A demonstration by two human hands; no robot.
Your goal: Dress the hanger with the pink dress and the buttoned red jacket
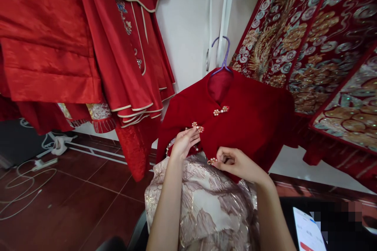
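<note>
A dark red velvet jacket (250,113) hangs in front of me on a purple hanger (225,60). Flower-shaped beaded clasps run down its front; the top clasp (221,111) is joined at the collar. My left hand (186,143) is closed on the jacket's front edge, thumb and fingers at the middle clasp (198,127). Lower down, my right hand (237,162) pinches the opposite edge beside a beaded flower clasp with a loop (212,161). The fabric between its fingertips is partly hidden. Below the jacket spreads a shiny pale floral skirt (206,200).
Red garments with pale trim (126,58) hang at the left, and a heavily embroidered garment (312,46) at the right. A phone (308,229) lies at the lower right. White cables (29,178) and a rack base (97,154) are on the tiled floor (88,200).
</note>
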